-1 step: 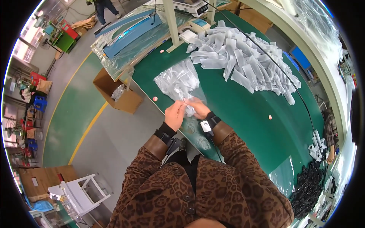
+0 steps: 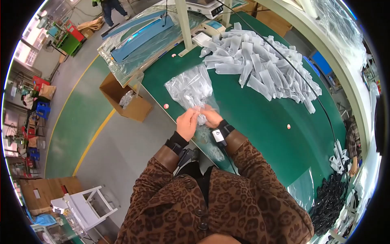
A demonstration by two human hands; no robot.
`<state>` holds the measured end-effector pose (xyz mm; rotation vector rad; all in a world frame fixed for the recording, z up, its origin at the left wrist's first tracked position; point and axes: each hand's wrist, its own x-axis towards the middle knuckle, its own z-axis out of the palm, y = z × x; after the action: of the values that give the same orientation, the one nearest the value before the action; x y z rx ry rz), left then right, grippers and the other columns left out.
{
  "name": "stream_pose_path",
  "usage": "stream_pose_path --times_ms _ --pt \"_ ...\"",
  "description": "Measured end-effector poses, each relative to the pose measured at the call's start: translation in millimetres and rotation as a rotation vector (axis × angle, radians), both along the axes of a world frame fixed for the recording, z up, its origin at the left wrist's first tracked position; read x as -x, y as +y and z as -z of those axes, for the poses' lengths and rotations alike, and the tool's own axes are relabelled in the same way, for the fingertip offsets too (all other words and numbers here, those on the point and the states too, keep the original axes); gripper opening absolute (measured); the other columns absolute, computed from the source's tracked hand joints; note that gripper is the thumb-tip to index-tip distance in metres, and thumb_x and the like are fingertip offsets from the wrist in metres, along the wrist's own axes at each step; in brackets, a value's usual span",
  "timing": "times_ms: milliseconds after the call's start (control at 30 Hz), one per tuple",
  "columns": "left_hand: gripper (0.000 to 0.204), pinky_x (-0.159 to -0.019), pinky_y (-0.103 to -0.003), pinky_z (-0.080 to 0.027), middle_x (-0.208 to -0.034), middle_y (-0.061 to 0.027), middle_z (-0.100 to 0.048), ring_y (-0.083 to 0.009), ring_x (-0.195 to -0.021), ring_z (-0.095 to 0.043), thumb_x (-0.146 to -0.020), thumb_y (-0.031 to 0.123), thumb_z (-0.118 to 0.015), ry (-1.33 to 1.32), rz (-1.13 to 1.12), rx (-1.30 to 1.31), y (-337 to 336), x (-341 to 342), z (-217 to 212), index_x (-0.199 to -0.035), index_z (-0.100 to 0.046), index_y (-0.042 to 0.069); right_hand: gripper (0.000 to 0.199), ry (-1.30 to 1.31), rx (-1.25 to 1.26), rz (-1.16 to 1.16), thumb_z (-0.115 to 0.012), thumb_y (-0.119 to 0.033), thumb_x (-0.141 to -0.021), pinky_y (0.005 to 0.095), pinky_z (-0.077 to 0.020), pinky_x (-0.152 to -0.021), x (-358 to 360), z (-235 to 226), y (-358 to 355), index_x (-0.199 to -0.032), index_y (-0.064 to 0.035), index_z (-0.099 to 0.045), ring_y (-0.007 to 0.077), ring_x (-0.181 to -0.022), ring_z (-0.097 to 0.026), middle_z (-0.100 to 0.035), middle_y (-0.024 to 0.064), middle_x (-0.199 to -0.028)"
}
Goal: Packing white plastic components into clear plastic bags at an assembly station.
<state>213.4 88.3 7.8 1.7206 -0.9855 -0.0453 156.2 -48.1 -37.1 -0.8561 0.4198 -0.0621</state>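
Observation:
A clear plastic bag filled with pale, translucent pieces lies on the green tabletop near its left edge. Its gathered mouth is pinched between my two hands. My left hand is closed on the bag from the left side, thumb and fingers together. From the right, my right hand grips the same bunched plastic, its fingertips almost touching the left ones. A small crumpled end of the bag sticks out below the fingers. Exactly how the fingers hold the film is partly hidden.
A large heap of frosted plastic sleeves covers the far right of the table. Beyond the bag stands a blue bar-shaped machine. An open cardboard box sits left of the table. Black parts pile up at lower right, near another person's hand.
My right hand has shifted very slightly left, closer to my left hand. Both still pinch the bag's neck.

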Motion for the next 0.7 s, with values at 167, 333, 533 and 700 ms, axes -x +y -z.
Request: stream_pose_path --times_ms 167,333,533,700 --pt "0.007 -0.05 -0.026 -0.041 -0.061 -0.0053 -0.052 -0.0114 -0.052 -0.051 -0.093 0.007 -0.06 -0.055 0.007 0.015 8.5 -1.2 -1.6 -0.089 -0.058 0.002 0.051 -0.102 0.108 0.076 -0.066 -0.022 -0.091 0.0305 -0.0472 -0.088 -34.4 4.8 18.2 -0.132 0.0021 -0.048 0.014 -0.104 -0.057 -0.061 0.0057 -0.116" --pt "0.004 -0.055 -0.037 -0.045 -0.072 -0.0167 -0.056 -0.0346 -0.063 -0.057 -0.089 0.004 -0.06 -0.001 0.004 -0.035 13.1 -0.9 -30.6 -0.09 -0.057 0.001 0.063 0.035 1.007 0.054 -0.07 -0.031 -0.085 0.0364 -0.05 -0.082 -55.8 22.6 20.0 -0.133 0.003 -0.047 0.0266 -0.103 -0.059 -0.059 0.0162 -0.118" --pt "0.005 -0.051 -0.032 -0.044 -0.064 -0.0124 -0.054 -0.0264 -0.053 -0.054 -0.091 0.005 -0.06 -0.143 0.029 -0.029 30.2 -11.7 -42.6 -0.087 -0.059 0.002 0.075 0.318 1.463 0.217 -0.073 -0.044 -0.076 0.0469 -0.0501 -0.076 -69.9 8.4 46.6 -0.133 -0.0022 -0.051 0.0463 -0.093 -0.056 -0.055 0.0303 -0.104" --pt "0.002 -0.053 -0.038 -0.046 -0.067 -0.0156 -0.055 -0.0361 -0.058 -0.056 -0.088 0.003 -0.06 -0.222 0.134 -0.069 44.3 -14.8 -46.0 -0.088 -0.058 0.002 0.069 0.28 1.574 0.262 -0.071 -0.043 -0.077 0.0476 -0.05 -0.074 -70.8 -3.2 41.1 -0.133 -0.0054 -0.052 0.0443 -0.088 -0.055 -0.052 0.0288 -0.098"
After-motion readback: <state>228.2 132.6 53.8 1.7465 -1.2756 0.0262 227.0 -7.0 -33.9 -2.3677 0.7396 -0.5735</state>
